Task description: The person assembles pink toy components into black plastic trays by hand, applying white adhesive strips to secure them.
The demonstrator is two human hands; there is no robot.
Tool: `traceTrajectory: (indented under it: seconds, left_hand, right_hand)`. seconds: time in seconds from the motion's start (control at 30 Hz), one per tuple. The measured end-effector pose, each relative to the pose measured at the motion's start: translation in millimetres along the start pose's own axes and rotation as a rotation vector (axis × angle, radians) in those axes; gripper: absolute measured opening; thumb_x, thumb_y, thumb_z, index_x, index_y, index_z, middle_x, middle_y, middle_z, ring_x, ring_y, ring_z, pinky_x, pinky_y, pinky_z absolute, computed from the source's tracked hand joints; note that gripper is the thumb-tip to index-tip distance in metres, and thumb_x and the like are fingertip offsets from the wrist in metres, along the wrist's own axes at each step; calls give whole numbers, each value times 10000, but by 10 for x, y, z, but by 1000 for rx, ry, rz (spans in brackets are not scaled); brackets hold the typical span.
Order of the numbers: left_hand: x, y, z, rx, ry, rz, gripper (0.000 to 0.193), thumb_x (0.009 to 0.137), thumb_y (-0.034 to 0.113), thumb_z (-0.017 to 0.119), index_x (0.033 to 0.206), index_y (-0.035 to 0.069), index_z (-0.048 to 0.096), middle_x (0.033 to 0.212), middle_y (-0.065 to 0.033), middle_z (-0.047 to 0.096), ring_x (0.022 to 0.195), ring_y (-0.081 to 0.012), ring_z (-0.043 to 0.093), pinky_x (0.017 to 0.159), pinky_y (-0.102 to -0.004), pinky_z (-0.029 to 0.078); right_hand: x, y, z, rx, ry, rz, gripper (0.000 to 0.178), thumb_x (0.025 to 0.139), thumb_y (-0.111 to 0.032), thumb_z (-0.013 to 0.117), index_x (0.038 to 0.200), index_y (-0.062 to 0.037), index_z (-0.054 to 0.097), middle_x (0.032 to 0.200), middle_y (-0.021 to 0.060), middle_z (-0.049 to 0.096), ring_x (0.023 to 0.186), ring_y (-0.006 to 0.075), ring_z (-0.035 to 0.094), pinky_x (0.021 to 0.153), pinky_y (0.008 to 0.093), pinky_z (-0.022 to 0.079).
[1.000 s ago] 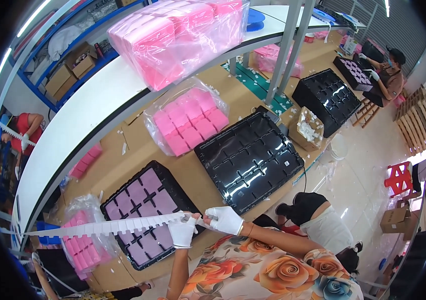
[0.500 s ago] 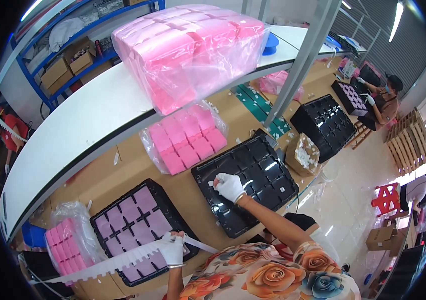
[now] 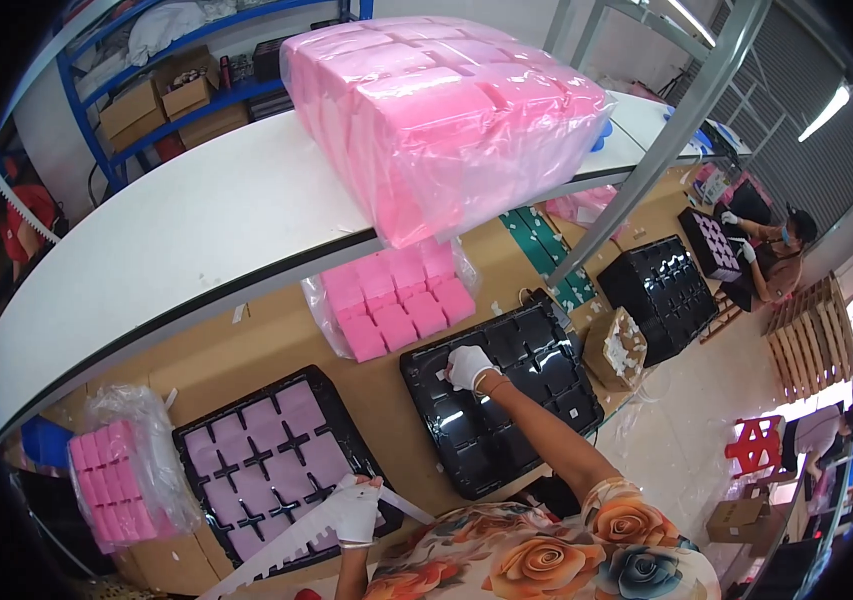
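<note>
My left hand [image 3: 354, 512], in a white glove with bare fingertips, is closed on a long white strip with a notched edge [image 3: 291, 545]. This strip trails down left over the near corner of a black tray [image 3: 334, 400] filled with lilac foam pads [image 3: 264, 425]. My right hand [image 3: 469, 368], gloved too, rests with curled fingers on an upside-down black moulded tray [image 3: 491, 435]. A small white label [image 3: 442, 376] shows beside its fingertips; whether they pinch anything is hidden. Another white label [image 3: 573, 413] sits on that tray's right side.
Bagged pink foam blocks [image 3: 401, 310] lie behind the trays, others [image 3: 111, 480] at left. A large bagged pink stack [image 3: 446, 130] stands on the white shelf [image 3: 206, 210]. At right are a box of white scraps [image 3: 614, 350], stacked black trays [image 3: 658, 300] and a seated co-worker [image 3: 774, 255].
The view has shifted a little. My right hand stays at the same part of the black tray, its fingers turned further down. My left hand keeps the strip, which now hangs lower.
</note>
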State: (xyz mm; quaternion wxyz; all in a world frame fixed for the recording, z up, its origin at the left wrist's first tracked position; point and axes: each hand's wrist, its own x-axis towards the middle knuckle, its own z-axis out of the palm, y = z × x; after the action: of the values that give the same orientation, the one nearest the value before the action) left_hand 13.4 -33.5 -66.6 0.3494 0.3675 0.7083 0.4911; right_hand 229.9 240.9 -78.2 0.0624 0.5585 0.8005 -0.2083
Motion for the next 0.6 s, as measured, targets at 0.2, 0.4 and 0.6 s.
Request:
traceTrajectory:
  seconds: [0.2,0.4,0.6]
  left_hand:
    - [-2,117,-33,-111,-80,-240,209,749,101,762,718,37,565,596,17,538,539,-77,461,509,-236,393]
    - [11,66,-16,-176,-106,-278,211,755,109,763,730,25,571,608,15,550,549,-66,461,510,-227,393]
    - [15,75,-10,-99,-131,-123,260,780,220,747,813,35,568,610,-20,562,479,-94,486,441,-262,396]
  right_hand:
    - [30,142,134,-87,85,-55,178,730,-266,662,730,-91,694,731,133,665,707,313,644,679,396,512]
    - [72,43,-6,-143,-38,-1,233,722,-247,704,767,-18,701,747,187,663,776,335,665,720,385,534]
    - [54,-323,-284,-184,-176,82,223,734,-221,693,793,-7,698,811,200,669,810,323,668,746,379,538]
